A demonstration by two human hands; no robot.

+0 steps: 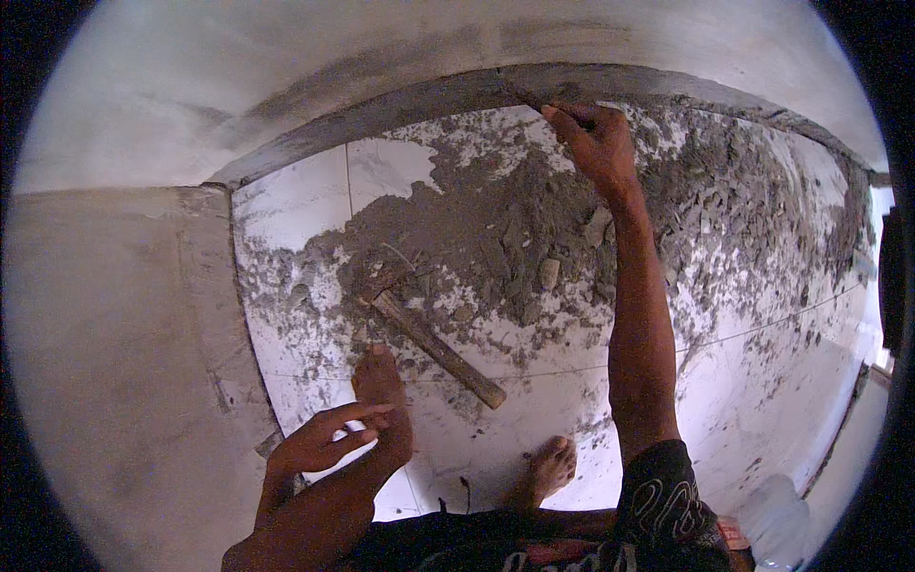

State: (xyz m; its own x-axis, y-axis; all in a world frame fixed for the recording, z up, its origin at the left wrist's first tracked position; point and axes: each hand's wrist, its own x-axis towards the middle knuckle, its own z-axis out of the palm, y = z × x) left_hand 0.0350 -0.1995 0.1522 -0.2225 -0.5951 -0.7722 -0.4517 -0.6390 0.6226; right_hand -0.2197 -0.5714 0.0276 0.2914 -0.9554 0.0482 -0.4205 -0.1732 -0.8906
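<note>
At wall base, right grip pinching chisel

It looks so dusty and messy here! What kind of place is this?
Probably a room being built or repaired. Grey rubble and dust cover the white floor tiles, a hammer lies in the mess, and the right hand reaches to a rough groove at the bottom of the wall.

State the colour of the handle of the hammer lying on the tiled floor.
The hammer handle is brown wood, dusted grey; the head view shows it.
</note>
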